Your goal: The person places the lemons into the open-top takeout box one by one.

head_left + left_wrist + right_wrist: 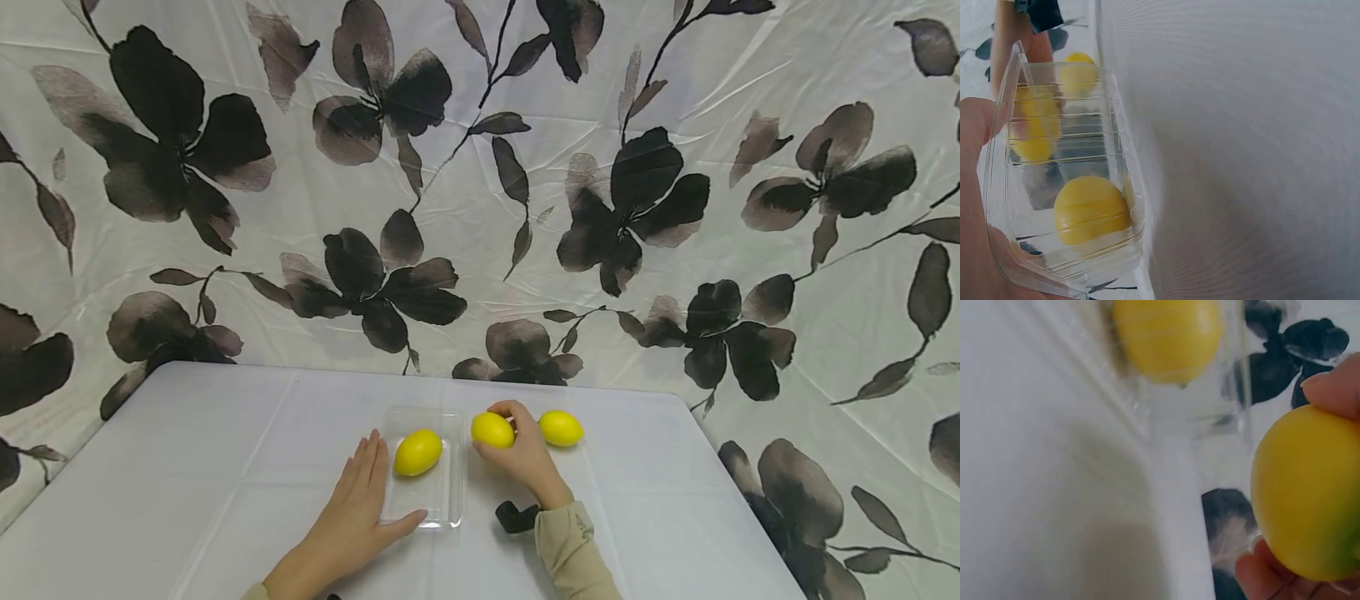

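A clear plastic container sits on the white table with one lemon inside it. My left hand lies along the container's left side, fingers straight, the thumb spread across its near edge. In the left wrist view, the container's ribbed wall stands beside that hand. Just right of the container, my right hand grips a second lemon between thumb and fingers. The right wrist view shows this lemon held close up, with a greenish patch at one end. A third lemon rests on the table behind the right hand.
The white-covered table ends at a far edge in front of a hanging floral cloth. A black device shows at the right wrist, by the beige sleeve.
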`<state>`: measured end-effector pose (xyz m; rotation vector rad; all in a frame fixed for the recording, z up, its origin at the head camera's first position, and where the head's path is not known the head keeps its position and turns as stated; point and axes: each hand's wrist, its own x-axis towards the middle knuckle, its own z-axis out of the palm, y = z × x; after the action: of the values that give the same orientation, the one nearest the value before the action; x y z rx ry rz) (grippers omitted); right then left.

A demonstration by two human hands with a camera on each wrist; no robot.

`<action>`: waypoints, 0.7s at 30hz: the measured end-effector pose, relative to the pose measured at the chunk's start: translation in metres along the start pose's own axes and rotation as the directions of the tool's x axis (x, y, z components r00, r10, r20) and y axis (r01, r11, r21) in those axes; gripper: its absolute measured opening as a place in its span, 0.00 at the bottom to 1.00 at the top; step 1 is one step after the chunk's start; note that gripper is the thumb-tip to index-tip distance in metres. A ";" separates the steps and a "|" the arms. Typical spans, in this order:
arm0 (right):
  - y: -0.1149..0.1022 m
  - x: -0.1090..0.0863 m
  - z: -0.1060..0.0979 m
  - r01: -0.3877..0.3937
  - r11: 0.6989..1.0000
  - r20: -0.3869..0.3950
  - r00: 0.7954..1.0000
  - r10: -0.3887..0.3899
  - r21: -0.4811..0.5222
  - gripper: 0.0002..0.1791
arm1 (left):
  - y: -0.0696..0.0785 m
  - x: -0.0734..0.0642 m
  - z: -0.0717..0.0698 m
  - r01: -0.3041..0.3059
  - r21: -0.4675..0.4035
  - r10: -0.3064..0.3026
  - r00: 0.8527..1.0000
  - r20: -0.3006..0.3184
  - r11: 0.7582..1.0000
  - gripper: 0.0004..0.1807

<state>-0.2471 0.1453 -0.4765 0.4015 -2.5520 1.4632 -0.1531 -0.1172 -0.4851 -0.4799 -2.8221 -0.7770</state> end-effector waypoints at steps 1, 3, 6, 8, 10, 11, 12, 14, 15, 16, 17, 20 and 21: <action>-0.004 0.000 -0.001 0.005 1.000 0.005 1.000 -0.005 -0.003 0.28 | 0.000 0.000 0.000 0.000 -0.001 0.000 1.000 -0.001 1.000 0.63; -0.013 -0.001 -0.001 0.011 1.000 0.014 1.000 -0.011 -0.016 0.28 | 0.000 0.000 0.000 0.001 -0.004 -0.001 1.000 -0.001 1.000 0.63; -0.025 -0.003 0.000 0.016 1.000 0.036 0.999 -0.015 -0.024 0.28 | 0.000 0.001 0.000 0.003 -0.009 -0.003 1.000 0.002 1.000 0.62; -0.030 -0.002 0.002 0.026 0.999 0.052 0.998 -0.024 -0.027 0.28 | 0.001 0.002 0.000 0.008 -0.011 -0.008 1.000 0.005 1.000 0.62; -0.034 -0.002 0.004 0.032 0.999 0.069 0.997 -0.030 -0.019 0.28 | 0.001 0.003 0.001 0.013 -0.014 -0.013 1.000 0.006 1.000 0.62; -0.036 -0.002 0.006 0.033 0.999 0.078 0.996 -0.032 -0.019 0.28 | 0.001 0.004 0.001 0.015 -0.013 -0.015 1.000 0.006 1.000 0.62; -0.038 -0.002 0.007 0.037 0.999 0.085 0.996 -0.034 -0.027 0.28 | 0.001 0.005 0.001 0.015 -0.012 -0.015 1.000 0.005 1.000 0.62; -0.041 -0.002 0.011 0.049 0.998 0.099 0.994 -0.044 -0.045 0.28 | 0.001 0.006 0.002 0.015 -0.011 -0.015 1.000 0.002 1.000 0.62; -0.043 -0.003 0.012 0.051 0.997 0.104 0.994 -0.045 -0.055 0.28 | 0.001 0.006 0.002 0.014 -0.011 -0.014 1.000 0.000 1.000 0.62; -0.045 -0.003 0.014 0.055 0.996 0.110 0.993 -0.047 -0.068 0.28 | 0.001 0.007 0.003 0.014 -0.011 -0.014 1.000 -0.001 1.000 0.62; -0.047 -0.004 0.016 0.060 0.995 0.115 0.992 -0.051 -0.082 0.28 | 0.001 0.007 0.004 0.012 -0.010 -0.012 1.000 -0.004 1.000 0.62; -0.051 -0.005 0.022 0.065 0.992 0.123 0.991 -0.051 -0.112 0.28 | 0.001 0.008 0.006 0.006 -0.012 -0.007 1.000 -0.010 1.000 0.62; -0.052 -0.006 0.024 0.063 0.991 0.123 0.991 -0.049 -0.119 0.27 | 0.001 0.009 0.006 0.005 -0.012 -0.005 1.000 -0.013 1.000 0.62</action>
<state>-0.2256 0.1008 -0.4475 0.5536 -2.6830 1.2919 -0.1616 -0.1111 -0.4876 -0.4678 -2.8098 -0.7953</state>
